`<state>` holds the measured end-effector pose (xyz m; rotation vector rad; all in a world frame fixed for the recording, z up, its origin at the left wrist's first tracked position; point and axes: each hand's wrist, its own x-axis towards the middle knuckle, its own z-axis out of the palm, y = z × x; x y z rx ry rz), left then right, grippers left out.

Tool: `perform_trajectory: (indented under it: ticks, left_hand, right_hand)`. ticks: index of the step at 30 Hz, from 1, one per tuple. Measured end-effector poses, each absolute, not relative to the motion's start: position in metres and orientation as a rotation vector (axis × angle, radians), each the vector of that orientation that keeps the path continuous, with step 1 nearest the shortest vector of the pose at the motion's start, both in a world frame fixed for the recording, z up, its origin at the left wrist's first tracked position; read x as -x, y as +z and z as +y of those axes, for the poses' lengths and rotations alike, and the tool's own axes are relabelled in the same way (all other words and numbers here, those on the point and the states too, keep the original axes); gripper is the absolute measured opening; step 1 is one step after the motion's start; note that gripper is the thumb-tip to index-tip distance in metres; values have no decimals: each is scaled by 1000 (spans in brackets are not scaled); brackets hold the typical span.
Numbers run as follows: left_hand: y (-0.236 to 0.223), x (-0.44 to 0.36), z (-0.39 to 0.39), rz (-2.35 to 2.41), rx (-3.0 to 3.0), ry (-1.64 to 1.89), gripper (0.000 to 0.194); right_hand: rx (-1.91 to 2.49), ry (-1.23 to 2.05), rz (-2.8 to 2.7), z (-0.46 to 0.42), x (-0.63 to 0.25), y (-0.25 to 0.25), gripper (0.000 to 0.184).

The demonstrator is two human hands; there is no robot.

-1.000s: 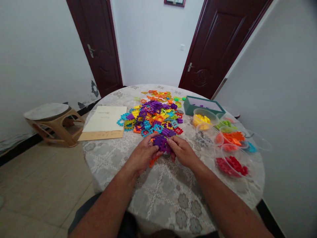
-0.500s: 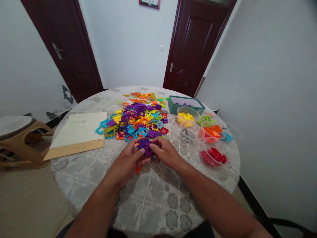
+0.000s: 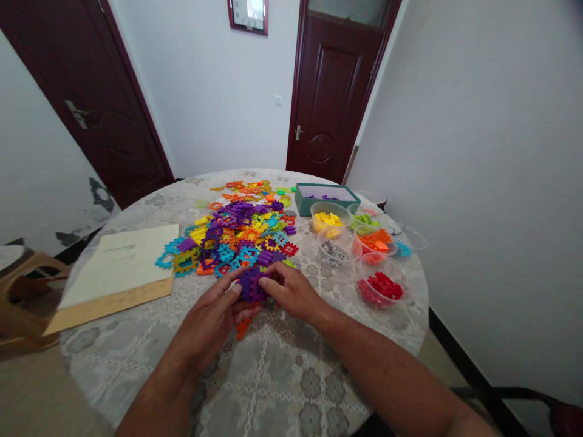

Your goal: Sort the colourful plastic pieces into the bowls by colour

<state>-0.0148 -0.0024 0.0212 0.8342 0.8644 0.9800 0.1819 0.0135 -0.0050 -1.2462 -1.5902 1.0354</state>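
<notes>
My left hand (image 3: 210, 320) and my right hand (image 3: 291, 294) meet over a clump of purple interlocking plastic pieces (image 3: 251, 285), fingers closed on it from both sides. Under the left fingers lies an orange piece (image 3: 243, 328) on the tablecloth. Just beyond the hands spreads a big pile of mixed coloured pieces (image 3: 241, 229). All of this sits on a round table (image 3: 291, 376) with a patterned grey cloth.
Clear plastic bowls stand to the right: yellow pieces (image 3: 328, 217), orange pieces (image 3: 374, 239), red pieces (image 3: 381, 286), one nearly bare (image 3: 336, 247). A teal box (image 3: 324, 196) sits behind them. A cream board (image 3: 115, 267) lies left. Two dark doors and a stool (image 3: 18, 285) are around.
The camera has swung to the right and tipped up, so everything shifted left in view. My hands stay on the purple clump, which has come slightly nearer to me.
</notes>
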Motion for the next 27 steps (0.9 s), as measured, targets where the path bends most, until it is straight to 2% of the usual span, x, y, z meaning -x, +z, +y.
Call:
perform_trajectory:
  ticks: [3, 15, 21, 24, 27]
  left_hand:
    - [24, 14, -2, 908, -875, 969, 63]
    - [22, -2, -5, 1008, -1083, 985, 52]
    - [25, -6, -11, 979, -1088, 958, 60]
    - [22, -2, -9, 1010, -1156, 929, 63]
    - [18, 7, -4, 1082, -1238, 925, 63]
  right_hand:
    - [1226, 1138, -1523, 15, -181, -5, 21]
    - [1046, 1465, -1387, 13, -181, -4, 41]
    - [1180, 1270, -1519, 11, -186, 11, 29]
    - [1346, 1067, -1715, 5, -196, 34, 21]
    - [1426, 1074, -1933, 1, -213, 64, 16]
